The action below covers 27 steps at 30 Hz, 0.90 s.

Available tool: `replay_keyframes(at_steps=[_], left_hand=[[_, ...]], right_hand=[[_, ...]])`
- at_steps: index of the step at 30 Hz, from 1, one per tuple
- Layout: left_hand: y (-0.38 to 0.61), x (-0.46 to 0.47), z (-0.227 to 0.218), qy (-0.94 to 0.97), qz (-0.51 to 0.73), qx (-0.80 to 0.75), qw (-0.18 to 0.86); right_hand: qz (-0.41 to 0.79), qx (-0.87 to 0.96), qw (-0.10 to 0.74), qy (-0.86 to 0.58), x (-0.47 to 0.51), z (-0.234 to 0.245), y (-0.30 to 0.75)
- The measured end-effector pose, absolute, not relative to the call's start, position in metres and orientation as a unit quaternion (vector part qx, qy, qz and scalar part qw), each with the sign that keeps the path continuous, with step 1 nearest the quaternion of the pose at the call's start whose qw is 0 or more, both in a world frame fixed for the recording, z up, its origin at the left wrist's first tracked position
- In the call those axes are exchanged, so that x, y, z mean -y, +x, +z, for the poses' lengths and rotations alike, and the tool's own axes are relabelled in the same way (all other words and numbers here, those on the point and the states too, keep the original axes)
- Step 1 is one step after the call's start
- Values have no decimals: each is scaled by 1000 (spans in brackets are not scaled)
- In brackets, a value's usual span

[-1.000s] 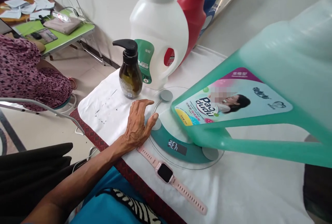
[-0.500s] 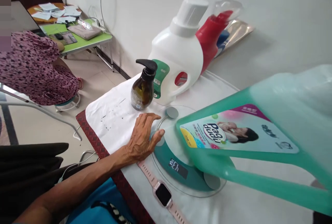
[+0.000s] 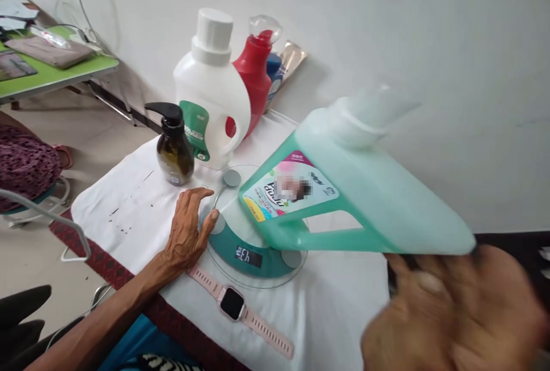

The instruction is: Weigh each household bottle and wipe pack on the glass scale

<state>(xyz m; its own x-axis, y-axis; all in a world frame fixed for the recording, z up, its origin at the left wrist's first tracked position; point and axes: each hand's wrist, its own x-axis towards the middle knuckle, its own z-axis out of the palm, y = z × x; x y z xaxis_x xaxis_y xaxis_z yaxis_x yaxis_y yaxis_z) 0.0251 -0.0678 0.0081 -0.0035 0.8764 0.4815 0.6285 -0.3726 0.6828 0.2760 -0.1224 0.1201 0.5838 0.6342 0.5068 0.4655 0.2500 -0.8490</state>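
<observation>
My left hand point(image 3: 187, 231) rests on the white cloth at the left edge of a round glass scale point(image 3: 236, 259). Its fingers are spread, with the thumb at a grey disc on the scale. A large green jug of liquid detergent point(image 3: 365, 188) with a translucent cap stands on the scale and looks slanted in this view. My right hand point(image 3: 451, 314), smeared by motion, is at the lower right, beside the jug's handle-side shoulder. Whether it touches the jug is unclear. A pink-strapped watch point(image 3: 232, 303) lies in front of the scale.
Behind the scale stand a brown pump bottle point(image 3: 175, 156), a white jug point(image 3: 210, 90), a red bottle point(image 3: 254, 73) and a gold pouch point(image 3: 292, 59) near the wall. A green table point(image 3: 97, 67) is at the left, with a seated person point(image 3: 28, 159) partly visible.
The view has swung right, so things sit further left and the jug's cap shows. My right hand has come into view. My left hand stays at the scale's edge.
</observation>
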Motion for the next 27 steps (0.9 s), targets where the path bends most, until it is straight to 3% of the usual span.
replay_keyframes(at_steps=[5,14,18,27], left_hand=[[21,64,5,691,451,-550,128],[21,57,-3,703,412,-567,121],[21,56,-7,690,406,-585,128],[17,57,-11,677,393,-609,126]], right_hand=[[226,446,639,-585,91,119,257],[333,387,695,-507,64,110,267],[316,389,714,-489,45,123,288],[129,346,782,-502,-39,147,382]])
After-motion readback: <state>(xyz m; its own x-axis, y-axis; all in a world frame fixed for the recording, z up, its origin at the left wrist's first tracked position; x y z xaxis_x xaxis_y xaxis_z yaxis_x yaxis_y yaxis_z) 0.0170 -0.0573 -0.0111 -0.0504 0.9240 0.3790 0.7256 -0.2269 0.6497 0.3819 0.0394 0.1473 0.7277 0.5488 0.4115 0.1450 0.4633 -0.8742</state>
